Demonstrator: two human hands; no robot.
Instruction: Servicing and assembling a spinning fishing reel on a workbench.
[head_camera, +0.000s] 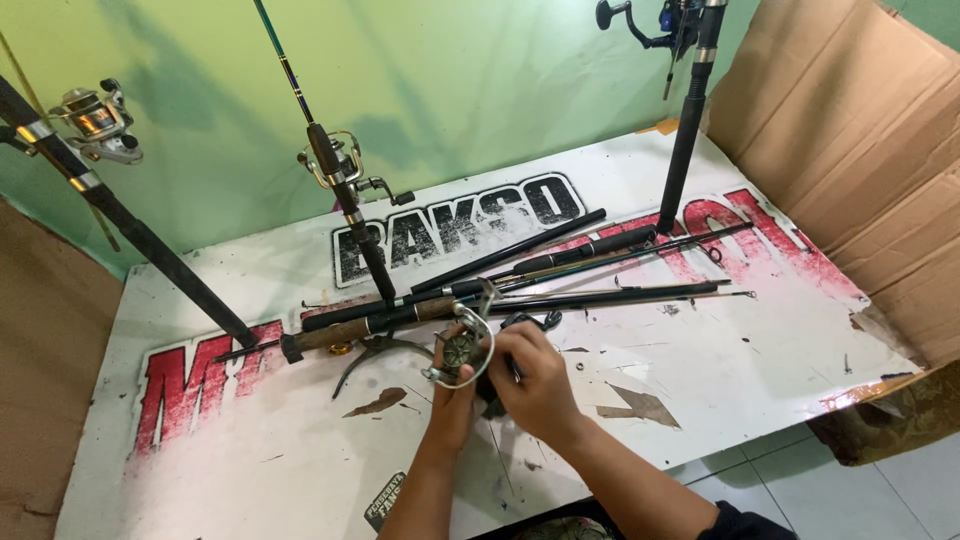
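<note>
Reel work going on at the bench (250, 440).
You are gripping the spinning reel (462, 352) in your left hand (452, 395), your right hand (535, 385) closing on its side; it is sitting off any rod, rods (560, 270) lying just behind.
</note>
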